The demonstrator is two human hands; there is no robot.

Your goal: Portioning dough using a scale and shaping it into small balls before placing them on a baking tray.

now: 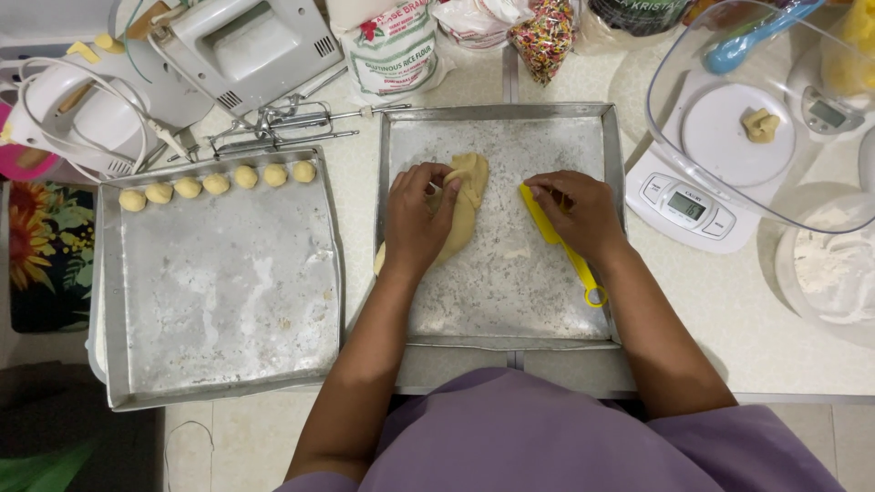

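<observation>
The left hand (415,219) lies curled over a long lump of dough (463,205) near the far edge of the middle tray (510,314), fingers bent round it and pressing; the right hand (583,214) is closed on a yellow scraper (558,239), its handle trailing toward the tray's near right corner. As I see it, the soft dough could stick to the floured metal and tear if the scraper drags, and this tray, overhanging the bench's near edge a little, might shift under a hard push. On the left tray (219,301) a row of dough balls (217,184) lines the far edge. Along the back of the bench stand a white flour bag (394,50) with a red flower mark and green lettering, and a clear bag of coloured sprinkles (544,38). A white scale (697,196) at the right carries a clear bowl (729,118).
</observation>
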